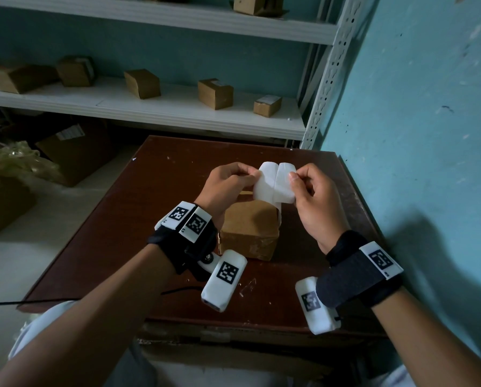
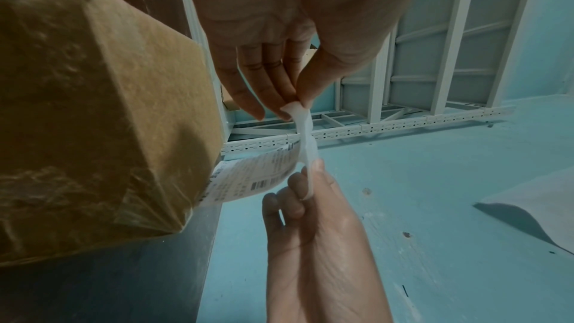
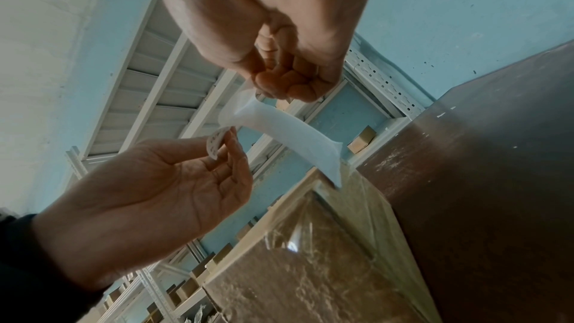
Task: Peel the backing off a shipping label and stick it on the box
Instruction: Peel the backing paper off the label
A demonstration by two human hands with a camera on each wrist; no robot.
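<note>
- Pinching one ply of the label with left hand, fingertips clamped tight; could tear if yanked too quick.
- Held half split just above the box on the table; might curl and stick to itself.
- Pinching the other ply with right hand; could land crooked if it slips.

White label, brown box, dark reddish-brown table.

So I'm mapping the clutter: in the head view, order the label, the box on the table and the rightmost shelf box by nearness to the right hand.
1. label, pinched in the right hand
2. box on the table, lower left
3. rightmost shelf box, behind
</note>
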